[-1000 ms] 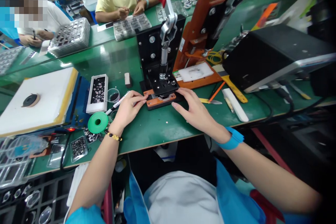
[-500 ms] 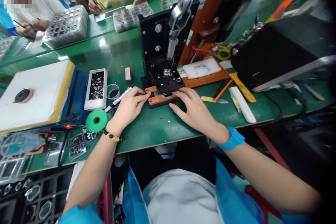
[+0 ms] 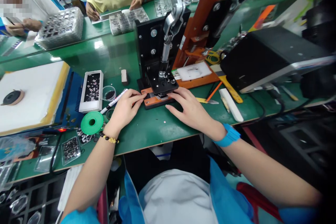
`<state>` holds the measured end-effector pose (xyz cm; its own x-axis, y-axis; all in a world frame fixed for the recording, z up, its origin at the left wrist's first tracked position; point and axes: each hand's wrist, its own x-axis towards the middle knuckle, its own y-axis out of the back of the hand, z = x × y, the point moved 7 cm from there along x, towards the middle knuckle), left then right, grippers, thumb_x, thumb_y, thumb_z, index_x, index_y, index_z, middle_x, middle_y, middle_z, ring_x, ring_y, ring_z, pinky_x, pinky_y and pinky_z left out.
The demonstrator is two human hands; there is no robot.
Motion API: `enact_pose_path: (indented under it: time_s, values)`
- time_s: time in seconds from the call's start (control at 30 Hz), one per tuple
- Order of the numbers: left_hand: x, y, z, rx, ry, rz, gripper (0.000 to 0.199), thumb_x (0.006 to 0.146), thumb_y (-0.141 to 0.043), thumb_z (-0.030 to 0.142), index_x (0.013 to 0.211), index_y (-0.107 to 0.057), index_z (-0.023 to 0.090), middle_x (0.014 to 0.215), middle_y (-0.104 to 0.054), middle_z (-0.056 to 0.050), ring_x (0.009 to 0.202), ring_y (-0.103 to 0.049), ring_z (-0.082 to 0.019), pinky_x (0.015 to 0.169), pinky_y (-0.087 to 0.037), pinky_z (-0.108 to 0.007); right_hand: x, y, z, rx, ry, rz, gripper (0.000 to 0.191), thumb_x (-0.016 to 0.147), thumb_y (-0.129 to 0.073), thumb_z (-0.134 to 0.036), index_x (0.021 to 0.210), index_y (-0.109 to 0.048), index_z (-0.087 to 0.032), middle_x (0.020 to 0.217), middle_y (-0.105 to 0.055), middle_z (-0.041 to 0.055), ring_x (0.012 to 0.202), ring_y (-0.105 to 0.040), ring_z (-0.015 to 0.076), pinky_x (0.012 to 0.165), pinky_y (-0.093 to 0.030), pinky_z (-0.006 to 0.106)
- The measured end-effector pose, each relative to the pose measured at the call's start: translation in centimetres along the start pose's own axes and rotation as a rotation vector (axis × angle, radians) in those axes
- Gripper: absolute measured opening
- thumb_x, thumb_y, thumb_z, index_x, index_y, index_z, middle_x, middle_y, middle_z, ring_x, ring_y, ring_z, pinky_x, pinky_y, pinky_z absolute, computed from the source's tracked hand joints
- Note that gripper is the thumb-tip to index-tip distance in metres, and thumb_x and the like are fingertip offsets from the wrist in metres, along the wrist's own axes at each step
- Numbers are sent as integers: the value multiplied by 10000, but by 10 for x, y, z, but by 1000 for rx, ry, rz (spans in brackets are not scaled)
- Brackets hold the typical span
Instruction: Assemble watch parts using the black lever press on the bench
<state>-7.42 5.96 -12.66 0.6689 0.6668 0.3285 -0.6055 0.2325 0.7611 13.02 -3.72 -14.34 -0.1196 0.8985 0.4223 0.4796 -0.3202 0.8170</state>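
A black press (image 3: 162,47) with a metal toggle lever stands over an orange and black fixture (image 3: 152,102). At the fixture's left end is my left hand (image 3: 126,107), its thumb and index fingertip close together at the edge; whether something small is between them is hidden. My right hand (image 3: 187,109) rests at the fixture's right side, fingers apart, fingertips by the press plate and thumb lower down. The plate sits low over the middle of the fixture and hides what lies beneath it.
Left of my left hand are a marker (image 3: 114,100), a green spool (image 3: 92,123) and a white box of small parts (image 3: 91,91). An orange press (image 3: 207,10), a yellow brush (image 3: 231,89) and a black machine (image 3: 267,59) stand right. People work across the bench.
The whole view has shifted slightly, so the bench things appear further left. Both hands keep nearly the same place at the fixture. More of a person's hands shows at the top.
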Motion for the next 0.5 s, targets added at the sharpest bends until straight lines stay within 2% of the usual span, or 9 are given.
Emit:
enact_pose_path:
  time_s: [0.13, 0.33, 0.5]
  values:
    - [0, 1, 0, 6, -12, 18, 245, 1060, -576, 232, 1203, -770, 189, 1140, -680, -98, 1073, -661, -227, 991, -573, -404, 2, -3, -1, -27, 23, -24, 402, 1029, -614, -373, 1378, -613, -173, 1467, -591, 164, 1472, -479, 364, 1223, -459, 597]
    - [-1, -1, 4, 62, -28, 20, 278, 1082, -536, 266, 1223, -769, 211, 1135, -695, -99, 1060, -657, -235, 970, -567, -416, -1, -10, -2, -51, 14, -67, 493, 1021, -622, -399, 1431, -551, -134, 1470, -577, 199, 1400, -547, 369, 1200, -487, 582]
    - [-2, -2, 4, 74, -32, 18, 279, 1082, -533, 242, 1235, -763, 199, 1135, -694, -99, 1051, -650, -230, 967, -560, -412, -5, -13, 3, -9, 2, -99, 525, 1027, -624, -420, 1465, -527, -149, 1508, -546, 189, 1422, -530, 360, 1217, -475, 578]
